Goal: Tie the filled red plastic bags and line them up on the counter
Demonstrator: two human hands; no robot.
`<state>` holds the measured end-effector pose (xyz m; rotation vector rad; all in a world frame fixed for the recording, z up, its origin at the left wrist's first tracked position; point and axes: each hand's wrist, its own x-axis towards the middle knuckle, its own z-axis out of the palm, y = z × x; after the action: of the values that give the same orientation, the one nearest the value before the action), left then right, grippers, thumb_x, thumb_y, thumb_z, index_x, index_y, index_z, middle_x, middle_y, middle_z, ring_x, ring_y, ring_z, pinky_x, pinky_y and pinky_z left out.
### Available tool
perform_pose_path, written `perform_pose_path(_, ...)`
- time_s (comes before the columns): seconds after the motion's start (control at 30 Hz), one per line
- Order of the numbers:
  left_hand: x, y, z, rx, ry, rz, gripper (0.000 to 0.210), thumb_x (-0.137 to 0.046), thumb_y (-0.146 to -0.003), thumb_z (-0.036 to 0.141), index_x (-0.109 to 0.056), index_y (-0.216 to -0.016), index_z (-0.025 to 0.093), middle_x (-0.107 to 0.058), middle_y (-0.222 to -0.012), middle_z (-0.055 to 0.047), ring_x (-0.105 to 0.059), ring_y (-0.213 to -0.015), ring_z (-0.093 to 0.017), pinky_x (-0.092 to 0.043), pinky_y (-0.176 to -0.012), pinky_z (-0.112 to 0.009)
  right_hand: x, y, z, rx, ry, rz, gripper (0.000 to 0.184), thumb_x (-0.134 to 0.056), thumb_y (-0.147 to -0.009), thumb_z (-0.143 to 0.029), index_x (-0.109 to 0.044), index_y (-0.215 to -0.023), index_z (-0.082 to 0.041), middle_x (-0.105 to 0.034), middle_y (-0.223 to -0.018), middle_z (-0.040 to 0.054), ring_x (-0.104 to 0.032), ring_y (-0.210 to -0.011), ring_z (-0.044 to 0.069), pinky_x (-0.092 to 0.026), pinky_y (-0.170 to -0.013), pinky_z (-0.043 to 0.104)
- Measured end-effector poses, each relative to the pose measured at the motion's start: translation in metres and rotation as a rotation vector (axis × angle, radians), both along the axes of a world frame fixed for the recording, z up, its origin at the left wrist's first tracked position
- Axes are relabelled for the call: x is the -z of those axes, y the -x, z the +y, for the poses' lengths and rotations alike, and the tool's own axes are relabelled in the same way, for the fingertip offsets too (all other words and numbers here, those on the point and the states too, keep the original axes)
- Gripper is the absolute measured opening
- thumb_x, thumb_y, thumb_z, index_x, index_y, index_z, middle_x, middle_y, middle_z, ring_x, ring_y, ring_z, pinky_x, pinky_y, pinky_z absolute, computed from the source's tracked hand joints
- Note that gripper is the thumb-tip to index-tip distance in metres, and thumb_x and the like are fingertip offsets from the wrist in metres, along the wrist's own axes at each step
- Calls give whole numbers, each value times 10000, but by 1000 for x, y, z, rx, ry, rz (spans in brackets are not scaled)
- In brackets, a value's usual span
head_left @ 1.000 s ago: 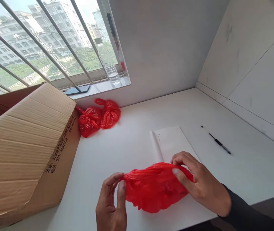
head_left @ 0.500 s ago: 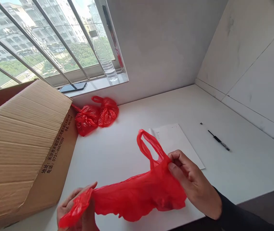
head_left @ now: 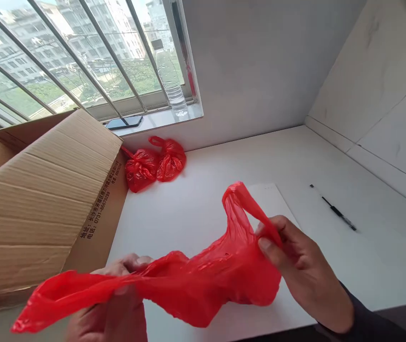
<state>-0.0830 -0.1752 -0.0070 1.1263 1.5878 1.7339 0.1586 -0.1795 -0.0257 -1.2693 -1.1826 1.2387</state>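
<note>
A thin red plastic bag point(head_left: 203, 280) is stretched between my two hands above the front of the white table. My left hand point(head_left: 117, 294) is closed on its left side, and one handle loop trails out past the hand to the lower left. With thumb and fingers, my right hand point(head_left: 295, 261) pinches the bag's right side below the other handle loop, which stands up. The bag sags between the hands; its contents, if any, cannot be made out. Behind it a white sheet of paper point(head_left: 269, 199) lies partly covered.
Two knotted red bags point(head_left: 140, 171) sit by the back wall, beside an open cardboard box point(head_left: 53, 185) on the left. A black pen point(head_left: 338, 213) lies uncapped on the right, its cap point(head_left: 312, 185) apart. A water bottle point(head_left: 172, 88) and a phone point(head_left: 124, 122) rest on the windowsill.
My left hand has shifted up and the left handle loop now extends out to the left. The bag's mouth edge has opened somewhat. The camera view has turned slightly left.
</note>
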Motion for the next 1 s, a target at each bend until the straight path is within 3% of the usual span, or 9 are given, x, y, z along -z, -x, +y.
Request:
perform_pose_path(0.1, 0, 3, -2, -29, -71, -94, 118, -776, -816, 310, -710, -895, 253, -704, -933, 7, -664, -873, -197, -613, -726, -310, -1, 2, -4, 101, -65, 1, 128, -492, -1007, -400, -560, -950, -307, -552, -874, -48, -510, -747, 121, -444, -650, 205)
perform_pose_path(0.27, 15, 7, -13, -1, 32, 38, 163, -811, -779, 358, -729, -861, 243, -701, -1019, -11, -641, -1025, -206, -562, -874, -270, 17, -6, -8, 5, -29, -90, 94, -550, -947, -370, -514, -917, -288, -570, -867, -39, -547, -798, 147, -475, -730, 243)
perform_pose_path(0.4, 8, 0, -20, -93, 25, 185, 194, -837, -747, 360, -687, -806, 251, -627, -959, 25, -597, -929, -129, -501, -805, -159, 20, -14, -9, -85, -102, -134, 223, -563, -953, -446, -540, -828, -263, -595, -917, -2, -580, -828, 173, -502, -751, 277)
perform_pose_path(0.53, 9, 12, -23, -122, 97, 285, 195, -792, -797, 381, -732, -937, 259, -645, -860, 16, -595, -774, -131, -498, -745, -192, 15, -17, -15, -98, -190, -164, 230, -452, -1027, -403, -646, -968, -296, -577, -1097, 42, -602, -905, 193, -528, -728, 285)
perform_pose_path(0.63, 14, 26, -23, 7, 125, 166, 273, -759, -822, 395, -749, -1057, 256, -653, -748, 7, -598, -685, -159, -533, -695, -258, 12, -16, -20, -71, -244, -219, 271, -390, -1051, -349, -655, -1110, -350, -534, -1234, 51, -593, -999, 208, -545, -760, 296)
perform_pose_path(0.7, 13, 29, -22, 53, 104, 71, 254, -740, -835, 387, -753, -1050, 253, -702, -875, -17, -657, -855, -201, -565, -797, -287, 11, -15, -22, -49, -272, -278, 285, -387, -1051, -345, -660, -1129, -376, -515, -1271, 46, -579, -1071, 220, -551, -814, 307)
perform_pose_path(0.8, 4, 19, -20, 71, 43, -44, 171, -736, -826, 372, -745, -938, 242, -696, -1050, -11, -641, -1098, -231, -547, -950, -272, 10, -13, -24, -19, -290, -352, 274, -414, -1040, -367, -672, -1131, -390, -513, -1266, 49, -584, -1085, 231, -574, -810, 317)
perform_pose_path(0.9, -7, 5, -16, 137, 109, -156, 196, -742, -816, 391, -689, -947, 255, -678, -985, 0, -653, -1096, -244, -559, -933, -284, 10, -12, -23, -19, -291, -392, 268, -448, -1030, -356, -673, -1170, -397, -544, -1225, 62, -622, -1029, 224, -596, -710, 287)
perform_pose_path(1.0, -16, -1, -8, 176, 142, -233, 213, -764, -801, 385, -649, -928, 257, -659, -928, -6, -657, -1069, -241, -566, -887, -274, 7, -12, -20, -61, -349, -355, 331, -459, -1028, -285, -624, -1280, -423, -565, -1250, 69, -619, -1137, 238, -614, -741, 279)
